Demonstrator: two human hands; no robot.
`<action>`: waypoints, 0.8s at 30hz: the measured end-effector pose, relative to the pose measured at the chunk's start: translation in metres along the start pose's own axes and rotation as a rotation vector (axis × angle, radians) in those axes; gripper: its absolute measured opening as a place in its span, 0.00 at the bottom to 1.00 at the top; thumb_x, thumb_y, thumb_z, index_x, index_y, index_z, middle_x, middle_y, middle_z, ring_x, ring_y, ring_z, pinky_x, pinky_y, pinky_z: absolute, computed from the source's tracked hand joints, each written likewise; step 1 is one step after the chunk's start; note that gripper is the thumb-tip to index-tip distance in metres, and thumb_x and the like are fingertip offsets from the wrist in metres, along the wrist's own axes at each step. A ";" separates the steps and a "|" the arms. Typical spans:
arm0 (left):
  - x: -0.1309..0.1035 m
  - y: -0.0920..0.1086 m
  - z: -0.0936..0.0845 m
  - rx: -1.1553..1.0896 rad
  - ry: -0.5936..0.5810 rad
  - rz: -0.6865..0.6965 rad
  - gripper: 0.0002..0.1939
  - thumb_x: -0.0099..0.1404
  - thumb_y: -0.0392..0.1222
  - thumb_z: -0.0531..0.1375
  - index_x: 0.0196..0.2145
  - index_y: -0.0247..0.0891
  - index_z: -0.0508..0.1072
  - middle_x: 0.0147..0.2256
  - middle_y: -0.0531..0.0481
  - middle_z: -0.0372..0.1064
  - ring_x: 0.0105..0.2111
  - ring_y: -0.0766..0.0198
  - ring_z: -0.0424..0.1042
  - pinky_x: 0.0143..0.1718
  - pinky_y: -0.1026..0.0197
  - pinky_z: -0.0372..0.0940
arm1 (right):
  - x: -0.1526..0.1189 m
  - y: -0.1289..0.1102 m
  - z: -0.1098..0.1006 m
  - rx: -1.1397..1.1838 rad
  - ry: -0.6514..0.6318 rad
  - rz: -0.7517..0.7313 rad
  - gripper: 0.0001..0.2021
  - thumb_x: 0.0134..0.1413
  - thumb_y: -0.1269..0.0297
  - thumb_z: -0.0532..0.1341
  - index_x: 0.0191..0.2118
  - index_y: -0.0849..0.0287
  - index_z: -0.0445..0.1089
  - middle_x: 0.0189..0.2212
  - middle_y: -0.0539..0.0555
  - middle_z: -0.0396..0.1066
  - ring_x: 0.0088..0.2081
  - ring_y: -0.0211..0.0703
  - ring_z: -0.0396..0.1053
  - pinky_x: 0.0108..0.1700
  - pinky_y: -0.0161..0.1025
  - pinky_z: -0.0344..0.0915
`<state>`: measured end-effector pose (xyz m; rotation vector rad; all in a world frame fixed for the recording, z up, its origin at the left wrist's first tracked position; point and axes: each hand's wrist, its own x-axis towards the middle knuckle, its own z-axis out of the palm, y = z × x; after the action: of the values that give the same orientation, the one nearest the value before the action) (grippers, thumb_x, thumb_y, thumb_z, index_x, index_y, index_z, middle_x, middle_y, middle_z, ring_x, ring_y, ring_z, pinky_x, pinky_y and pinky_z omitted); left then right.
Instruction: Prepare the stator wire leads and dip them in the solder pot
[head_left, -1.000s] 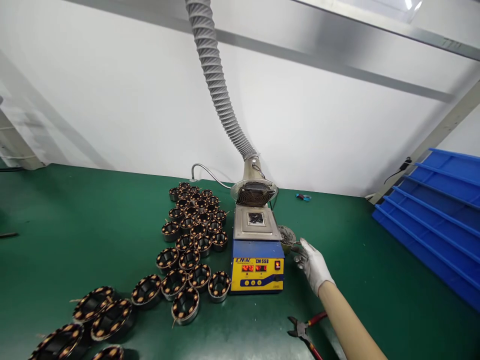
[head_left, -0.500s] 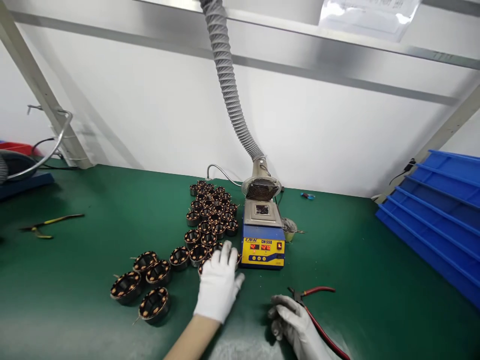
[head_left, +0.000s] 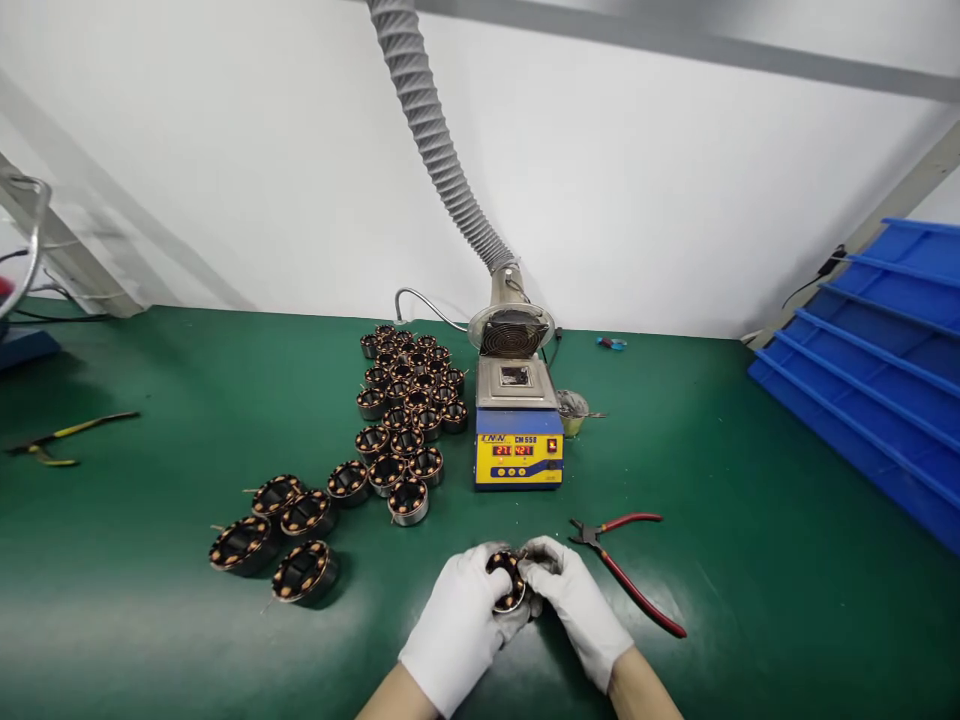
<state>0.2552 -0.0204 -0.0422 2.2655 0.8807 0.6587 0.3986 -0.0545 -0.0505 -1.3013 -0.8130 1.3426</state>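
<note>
Hands (head_left: 459,628) (head_left: 574,605), two, around one stator (head_left: 508,581).

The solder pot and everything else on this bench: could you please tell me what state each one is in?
Solder pot: switched on, red displays lit.
Stator: lifted off the mat, gripped between left hand and right hand.
Loose stators: resting on the green mat, untouched.
Red-handled pliers: lying on the mat, not held.
Extraction hose: hanging over the pot.
</note>
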 end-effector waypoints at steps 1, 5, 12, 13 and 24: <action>0.002 0.002 -0.001 -0.076 -0.033 0.008 0.02 0.53 0.37 0.60 0.28 0.39 0.71 0.34 0.46 0.68 0.33 0.54 0.66 0.34 0.57 0.60 | -0.002 -0.002 -0.002 -0.017 0.007 -0.001 0.10 0.41 0.58 0.66 0.27 0.60 0.69 0.20 0.47 0.66 0.18 0.34 0.59 0.20 0.32 0.57; 0.010 0.015 -0.011 -0.373 -0.152 -0.022 0.04 0.48 0.38 0.59 0.20 0.37 0.66 0.28 0.50 0.64 0.28 0.59 0.62 0.28 0.61 0.57 | -0.012 -0.018 -0.007 -0.081 0.048 -0.099 0.09 0.34 0.64 0.69 0.19 0.59 0.69 0.18 0.47 0.65 0.21 0.36 0.60 0.24 0.34 0.59; 0.014 0.029 -0.031 -0.951 -0.391 -0.258 0.16 0.49 0.49 0.66 0.29 0.32 0.73 0.30 0.47 0.67 0.30 0.57 0.66 0.32 0.61 0.61 | -0.024 -0.052 -0.035 0.361 0.455 -0.434 0.06 0.42 0.61 0.68 0.26 0.53 0.71 0.21 0.45 0.68 0.21 0.34 0.62 0.23 0.31 0.57; 0.017 0.026 -0.033 -0.914 -0.381 -0.241 0.15 0.50 0.48 0.66 0.28 0.33 0.73 0.33 0.46 0.68 0.32 0.56 0.67 0.34 0.61 0.61 | -0.024 -0.050 -0.035 0.437 0.428 -0.377 0.08 0.40 0.61 0.69 0.27 0.53 0.71 0.23 0.46 0.69 0.22 0.34 0.63 0.23 0.31 0.58; 0.024 -0.011 -0.016 -0.401 -0.116 -0.131 0.45 0.36 0.35 0.71 0.54 0.34 0.62 0.57 0.36 0.51 0.56 0.48 0.52 0.55 0.53 0.51 | -0.008 0.008 0.013 0.863 -0.254 0.385 0.20 0.45 0.53 0.66 0.43 0.59 0.71 0.42 0.56 0.72 0.42 0.46 0.68 0.44 0.42 0.62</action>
<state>0.2564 0.0093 -0.0338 1.8525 0.7559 0.5791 0.3835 -0.0613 -0.0541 -0.6100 -0.0729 1.8972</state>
